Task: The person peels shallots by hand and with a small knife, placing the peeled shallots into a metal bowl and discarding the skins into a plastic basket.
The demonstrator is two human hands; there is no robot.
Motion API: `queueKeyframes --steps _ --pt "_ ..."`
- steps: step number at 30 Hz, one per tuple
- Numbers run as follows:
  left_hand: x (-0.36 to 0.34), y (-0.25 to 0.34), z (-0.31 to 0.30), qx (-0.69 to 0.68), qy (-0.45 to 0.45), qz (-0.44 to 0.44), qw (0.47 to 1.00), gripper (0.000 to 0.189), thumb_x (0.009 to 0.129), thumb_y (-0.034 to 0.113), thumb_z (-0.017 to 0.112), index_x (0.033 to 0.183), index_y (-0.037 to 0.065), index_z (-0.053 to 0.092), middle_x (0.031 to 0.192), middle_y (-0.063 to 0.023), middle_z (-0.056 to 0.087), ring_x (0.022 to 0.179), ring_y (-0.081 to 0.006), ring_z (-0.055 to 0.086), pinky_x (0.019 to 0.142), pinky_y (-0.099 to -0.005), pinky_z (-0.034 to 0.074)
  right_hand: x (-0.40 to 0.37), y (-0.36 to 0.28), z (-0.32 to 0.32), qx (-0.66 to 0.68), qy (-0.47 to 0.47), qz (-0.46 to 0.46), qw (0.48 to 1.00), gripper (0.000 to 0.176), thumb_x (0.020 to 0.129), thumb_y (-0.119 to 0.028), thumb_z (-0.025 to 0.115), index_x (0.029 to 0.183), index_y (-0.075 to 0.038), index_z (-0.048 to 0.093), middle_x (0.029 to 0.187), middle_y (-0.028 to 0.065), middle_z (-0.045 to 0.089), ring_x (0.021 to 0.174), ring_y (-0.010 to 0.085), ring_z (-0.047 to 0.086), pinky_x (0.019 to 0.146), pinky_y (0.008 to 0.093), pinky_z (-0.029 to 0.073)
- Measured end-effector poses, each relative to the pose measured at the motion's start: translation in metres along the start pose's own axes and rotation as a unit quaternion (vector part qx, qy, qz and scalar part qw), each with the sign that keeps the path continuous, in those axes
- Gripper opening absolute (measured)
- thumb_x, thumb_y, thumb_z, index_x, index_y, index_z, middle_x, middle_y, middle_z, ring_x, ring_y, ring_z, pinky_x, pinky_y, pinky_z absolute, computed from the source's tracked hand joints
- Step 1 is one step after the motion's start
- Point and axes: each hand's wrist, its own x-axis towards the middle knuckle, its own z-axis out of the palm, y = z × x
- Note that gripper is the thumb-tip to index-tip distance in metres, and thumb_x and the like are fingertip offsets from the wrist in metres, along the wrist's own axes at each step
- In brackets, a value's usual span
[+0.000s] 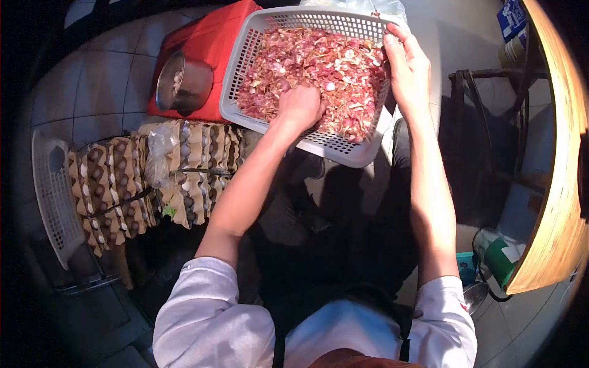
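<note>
A grey plastic basket point(340, 155) with perforated sides sits tilted in front of me, filled with small reddish-purple shallots and their loose dry skins point(331, 58). My left hand point(300, 105) is down in the shallots, its fingers curled into the pile, and whatever they hold is hidden. At the basket's far right corner, my right hand point(408, 67) grips the rim, with the thumb and fingers near the edge. Left of the basket, a steel pot point(195, 86) holds a few pale pieces and rests on a red container point(202, 40).
Stacked cardboard egg trays point(113, 184) with eggs and a clear plastic bag point(161, 153) stand at left, beside another grey plastic basket point(54, 196). A wooden tabletop edge point(561, 153) curves along the right. Below it is a green-and-white object point(502, 257). Tiled floor point(101, 80) surrounds everything.
</note>
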Motion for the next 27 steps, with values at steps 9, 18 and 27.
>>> queueKeyframes --steps 9,18,27 --pt "0.023 0.004 0.016 -0.09 0.141 0.122 0.978 0.023 0.085 0.018 0.061 0.103 0.003 0.062 0.096 -0.0192 0.064 0.09 -0.0387 0.062 0.075 -0.0479 0.049 0.003 0.003 0.002 0.042 0.008 0.006 0.999 0.037 0.093 -0.028 0.059 0.121 -0.003 0.058 0.074 0.0013 0.064 0.061 0.0068 0.054 0.057 0.024 0.044" --pt "0.042 -0.003 -0.015 -0.589 0.116 0.109 0.792 0.033 0.092 0.017 0.059 0.117 -0.004 0.061 0.103 -0.0138 0.068 0.084 -0.0167 0.065 0.073 -0.0281 0.052 -0.001 -0.006 0.011 0.011 0.016 0.006 1.0 0.038 0.094 -0.023 0.057 0.124 0.001 0.056 0.076 0.0029 0.063 0.067 0.0071 0.054 0.063 0.0244 0.045" --pt "0.042 0.002 -0.028 -0.76 0.101 0.149 0.624 0.033 0.093 0.007 0.056 0.122 -0.009 0.053 0.109 -0.0146 0.063 0.083 -0.0135 0.062 0.07 -0.0239 0.052 -0.002 -0.009 0.038 -0.009 -0.026 0.02 0.999 0.039 0.094 -0.022 0.057 0.124 0.003 0.054 0.113 0.0165 0.064 0.104 0.0179 0.059 0.092 0.0318 0.045"
